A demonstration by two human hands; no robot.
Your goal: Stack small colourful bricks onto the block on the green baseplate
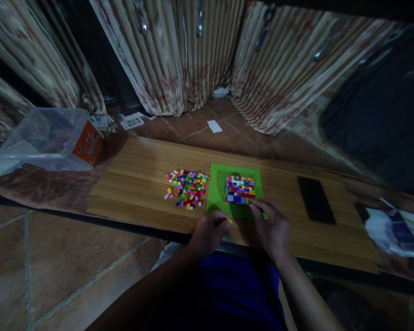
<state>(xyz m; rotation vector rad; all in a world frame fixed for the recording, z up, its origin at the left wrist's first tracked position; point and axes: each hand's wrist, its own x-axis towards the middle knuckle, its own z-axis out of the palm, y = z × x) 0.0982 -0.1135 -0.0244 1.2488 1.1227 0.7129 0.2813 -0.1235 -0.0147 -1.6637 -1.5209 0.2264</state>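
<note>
Taking the multicoloured brick build as the clock's centre, a clear plastic bin point(50, 140) with an orange label sits far out between nine and ten o'clock, and the loose pile of toy bricks point(191, 187) lies nearer at nine, on the wood-grain board point(134, 170). At about half past seven the left hand point(209, 231) pinches a small yellow brick point(229, 220) between thumb and finger, by the near edge of the green studded baseplate point(217, 181). The multicoloured brick build point(240, 188) stands in rows on that baseplate, and between four and five o'clock the right hand point(271, 224) has its fingertips at the build's near right corner; whether they grip a brick there I cannot tell. The step in hand looks like fitting bricks to the build; placing the yellow one would call for matching its studs and pressing evenly. A black slab, perhaps a phone point(316, 200), lies out past three o'clock
</note>
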